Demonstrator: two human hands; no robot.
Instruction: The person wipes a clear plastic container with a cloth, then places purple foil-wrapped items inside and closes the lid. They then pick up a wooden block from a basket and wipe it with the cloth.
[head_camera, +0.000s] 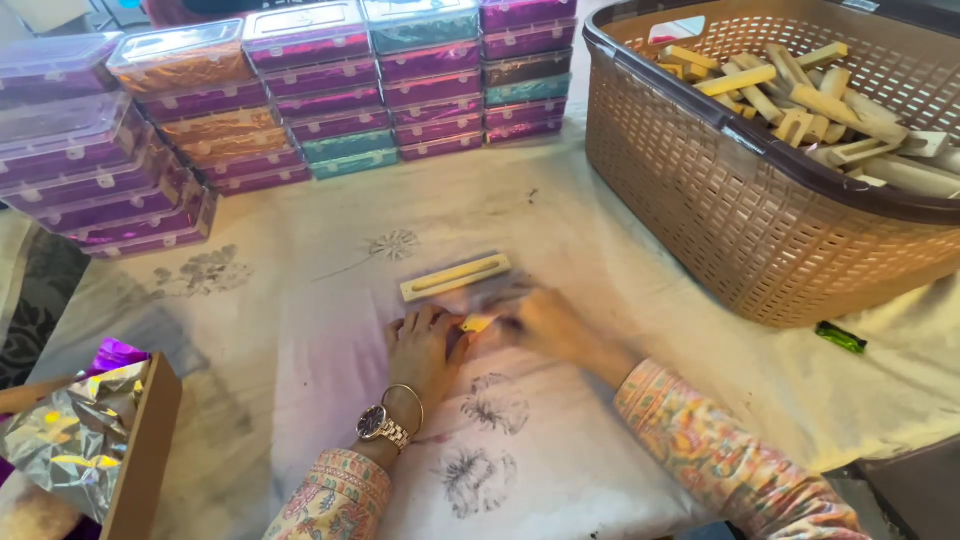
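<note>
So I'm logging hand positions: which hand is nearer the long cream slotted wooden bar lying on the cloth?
Right. The right hand lies just below the long cream slotted wooden bar's right end; the left hand sits a little lower, below its left half.

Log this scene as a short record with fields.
left hand: left hand flat on the cloth, wearing a watch
right hand: right hand blurred, at a small yellow piece
nearby: cream slotted bar just beyond the hands
surface: white printed cloth
right side: brown basket of wooden pieces
back: stacked plastic boxes
lower left: cardboard box with foil
</note>
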